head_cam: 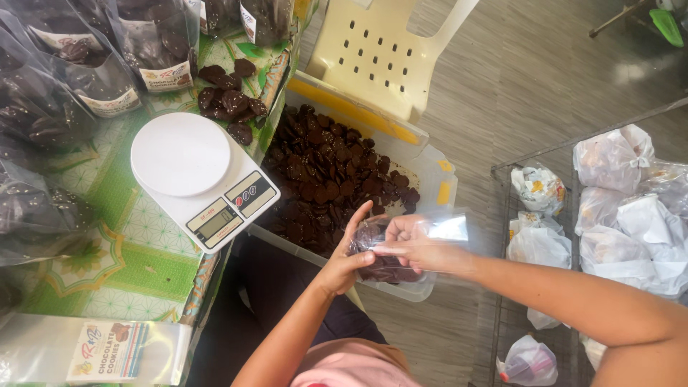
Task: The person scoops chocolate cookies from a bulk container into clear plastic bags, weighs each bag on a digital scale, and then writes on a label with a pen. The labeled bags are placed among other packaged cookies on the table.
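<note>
Both hands (380,251) gripping clear pouch (412,244), mouth pointing right

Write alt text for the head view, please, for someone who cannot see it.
Two bare hands, left hand and right hand, hold a clear plastic bag of dark cookies over a bin of cookies. A white kitchen scale sits on the green table beside it.

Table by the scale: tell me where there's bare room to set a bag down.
Bare tablecloth lies between the white scale and the empty flat bags at the near edge. The scale's platter is bare too. Crowded: filled bags along the left and far edge, loose cookies beside the scale.
</note>
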